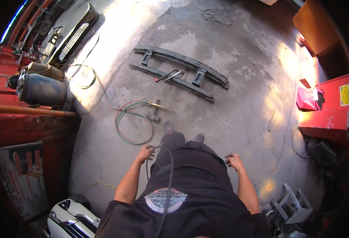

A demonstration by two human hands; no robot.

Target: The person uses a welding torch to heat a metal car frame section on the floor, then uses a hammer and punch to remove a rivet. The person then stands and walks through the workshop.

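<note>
My left hand (146, 153) hangs beside my left thigh, its fingers loosely bent and apart. A thin black cable (171, 174) runs down my dark shirt and loops past those fingers; whether they touch it is hard to make out. On the other side my right hand (234, 161) is empty, fingers spread. Ahead of my feet lie a brass gas torch (161, 106), its coiled red and green hoses (116, 123), and a hammer (154, 117). Farther off rests a dark metal bumper frame (182, 59) of two long bars joined by brackets. Red-handled pliers (169, 75) lie across its nearer bar.
Gas cylinders (43, 91) stand at the left, with a dark bumper (73, 37) behind them. At the lower left is a white bumper (69, 222). A red cabinet (327, 109) with a pink cloth (307, 99) lines the right, above a grey metal stand (293, 206).
</note>
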